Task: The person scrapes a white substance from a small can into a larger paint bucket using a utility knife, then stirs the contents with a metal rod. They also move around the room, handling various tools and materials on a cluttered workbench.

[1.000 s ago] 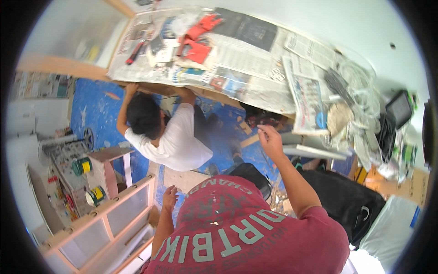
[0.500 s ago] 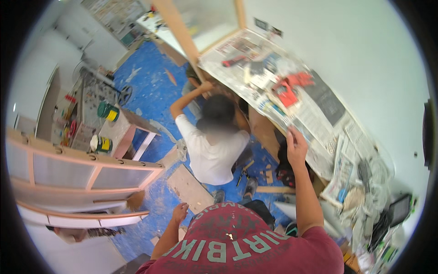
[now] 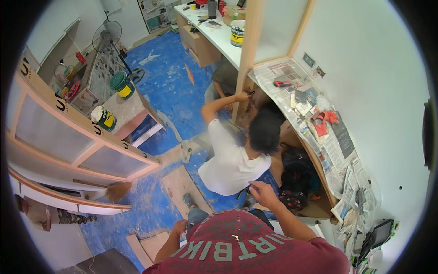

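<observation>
My left hand (image 3: pixel 179 226) hangs low beside my dark red shirt, its fingers curled, and I see nothing in it. My right hand (image 3: pixel 264 194) is held forward, thumb and forefinger drawn together by the back of a co-worker's white shirt (image 3: pixel 232 166). Whatever small thing may be between those fingers is too small to make out. The co-worker crouches at an opening under the counter, with one arm raised to the wooden post (image 3: pixel 249 50). Beyond the post, a second person in a dark top (image 3: pixel 225 78) is partly hidden.
A newspaper-covered counter (image 3: pixel 351 160) runs along the right, bearing red gloves (image 3: pixel 325 121) and a red-black cutter (image 3: pixel 283 84). Dark bags (image 3: pixel 296 176) lie beneath it. Paint buckets (image 3: pixel 121 86) stand on a bench at left. A board (image 3: pixel 175 189) lies on the blue floor sheet (image 3: pixel 169 68).
My right hand has come down from the counter's edge toward the co-worker's back. My left hand has dropped lower. The view has shifted, and the co-worker leans further right.
</observation>
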Demonstrator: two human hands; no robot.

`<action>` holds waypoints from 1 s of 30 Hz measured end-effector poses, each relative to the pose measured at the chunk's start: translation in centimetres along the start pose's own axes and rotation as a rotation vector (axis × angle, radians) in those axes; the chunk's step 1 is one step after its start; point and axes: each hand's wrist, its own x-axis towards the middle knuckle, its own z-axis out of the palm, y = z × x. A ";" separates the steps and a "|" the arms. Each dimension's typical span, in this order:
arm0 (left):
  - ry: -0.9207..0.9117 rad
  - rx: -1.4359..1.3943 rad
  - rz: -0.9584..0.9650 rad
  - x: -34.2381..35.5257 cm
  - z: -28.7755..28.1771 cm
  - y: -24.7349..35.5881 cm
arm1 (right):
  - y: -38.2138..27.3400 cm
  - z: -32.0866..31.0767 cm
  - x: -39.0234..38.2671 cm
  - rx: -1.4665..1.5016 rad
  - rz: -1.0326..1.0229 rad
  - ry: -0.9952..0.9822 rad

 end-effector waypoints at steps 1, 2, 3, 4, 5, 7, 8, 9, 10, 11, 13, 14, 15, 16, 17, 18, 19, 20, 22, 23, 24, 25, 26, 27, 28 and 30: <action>-0.015 -0.128 -0.124 1.1 -1.8 -0.6 | -1.1 1.7 0.0 -0.026 -0.006 -0.007; -0.032 -0.254 -0.249 2.1 -3.8 -1.2 | -2.2 3.1 0.3 -0.041 0.004 -0.010; 0.020 -0.415 -0.257 3.0 -6.1 -2.1 | -3.4 4.4 0.5 -0.055 0.014 -0.013; 0.061 -0.576 -0.268 4.1 -8.2 -3.1 | -4.8 5.7 0.6 -0.075 0.032 -0.015; 0.107 -0.743 -0.291 4.2 -9.5 -3.6 | -6.6 6.9 1.0 -0.127 0.048 -0.037; 0.169 -0.714 -0.347 4.7 -13.6 -2.5 | -9.7 9.2 2.2 -0.129 0.032 -0.042; 0.217 -0.687 -0.373 4.1 -16.4 -2.4 | -11.5 10.7 3.1 -0.111 0.015 -0.043; 0.219 -0.683 -0.361 3.3 -18.7 -3.7 | -13.9 11.9 4.2 -0.083 0.018 -0.069; 0.211 -0.678 -0.340 3.3 -20.6 -4.8 | -15.6 13.1 5.3 -0.083 0.015 -0.087; 0.204 -0.676 -0.321 3.1 -22.3 -5.9 | -17.0 14.2 6.2 -0.084 0.012 -0.108; 0.265 -0.731 -0.331 2.6 -25.3 -8.0 | -19.6 15.9 7.8 -0.085 0.014 -0.172; 0.294 -0.763 -0.334 2.5 -26.3 -8.8 | -20.4 16.5 8.4 -0.128 0.000 -0.212; 0.328 -0.803 -0.365 2.1 -26.8 -9.6 | -20.8 17.1 9.0 -0.171 -0.014 -0.253; 0.363 -0.846 -0.393 1.5 -27.0 -10.5 | -21.1 17.6 9.8 -0.216 -0.033 -0.291; 0.398 -0.885 -0.423 0.9 -26.8 -11.9 | -21.1 18.0 10.4 -0.236 -0.051 -0.296; 0.377 -0.934 -0.472 0.4 -26.0 -13.4 | -20.9 18.3 11.1 -0.255 -0.069 -0.300; 0.359 -0.989 -0.521 0.1 -24.7 -15.1 | -21.1 18.5 11.9 -0.277 -0.093 -0.308; 0.320 -1.028 -0.565 -0.3 -23.2 -16.5 | -21.2 18.7 12.7 -0.286 -0.073 -0.321; 0.243 -1.087 -0.637 -1.1 -20.4 -18.3 | -21.6 19.1 14.3 -0.296 -0.029 -0.352; 0.185 -1.022 -0.612 -1.2 -19.2 -18.7 | -21.9 19.4 15.3 -0.296 -0.043 -0.346; 0.118 -0.856 -0.536 -1.5 -17.9 -19.4 | -22.2 19.8 16.3 -0.296 -0.061 -0.347; 0.041 -0.511 -0.351 -1.4 -16.6 -20.4 | -22.5 20.4 17.2 -0.292 -0.076 -0.352; 0.008 -0.116 -0.133 -1.1 -15.5 -21.7 | -22.7 21.0 18.0 -0.271 -0.072 -0.355; -0.002 0.142 0.015 -0.6 -15.0 -22.7 | -22.7 21.7 18.9 -0.245 -0.070 -0.358; 0.013 0.334 0.132 -0.3 -14.8 -23.3 | -22.9 22.5 20.2 -0.219 -0.077 -0.367; -0.039 0.379 0.108 1.4 -16.1 -22.2 | -23.0 23.9 22.9 -0.189 -0.119 -0.384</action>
